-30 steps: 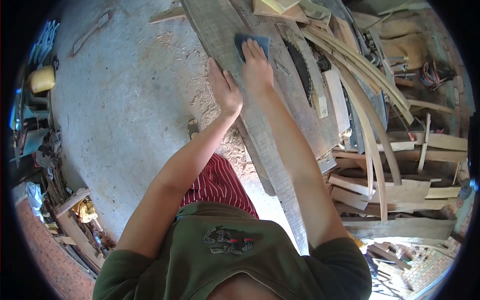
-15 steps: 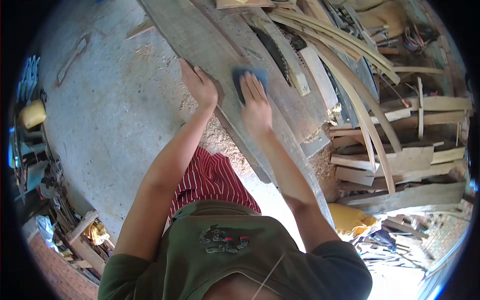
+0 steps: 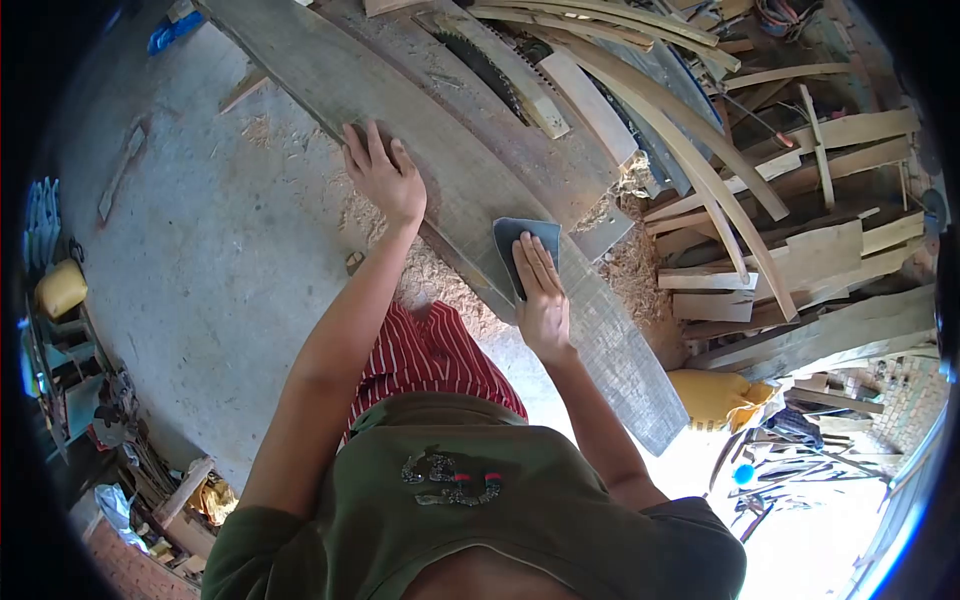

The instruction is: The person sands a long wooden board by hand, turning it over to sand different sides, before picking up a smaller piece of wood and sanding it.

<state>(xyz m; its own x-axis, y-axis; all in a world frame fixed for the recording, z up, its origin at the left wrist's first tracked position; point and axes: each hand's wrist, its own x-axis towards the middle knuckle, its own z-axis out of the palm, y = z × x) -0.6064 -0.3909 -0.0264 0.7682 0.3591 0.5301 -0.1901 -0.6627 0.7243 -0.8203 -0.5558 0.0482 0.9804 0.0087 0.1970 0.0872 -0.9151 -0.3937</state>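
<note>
A long grey wooden board (image 3: pixel 460 155) runs diagonally in front of me, from upper left to lower right. My left hand (image 3: pixel 388 182) rests on its near edge, fingers spread, holding nothing. Farther down the board, my right hand (image 3: pixel 543 305) presses a dark blue-grey sheet of sandpaper (image 3: pixel 507 240) flat against the wood. The fingers lie together on top of the sheet, and its upper edge shows beyond the fingertips. The sheet's underside is hidden.
A toothed circular saw blade (image 3: pixel 490 75) stands beyond the board. Curved wooden strips (image 3: pixel 690 165) and offcuts (image 3: pixel 825 250) pile up at right. Wood shavings (image 3: pixel 440 285) cover floor below the board. A yellow sack (image 3: pixel 715 398) lies near its lower end, a yellow jug (image 3: pixel 62 290) far left.
My right hand has slid the sandpaper down along the board towards me. My left hand stays at the board's edge, its fingers more spread. The camera view has shifted.
</note>
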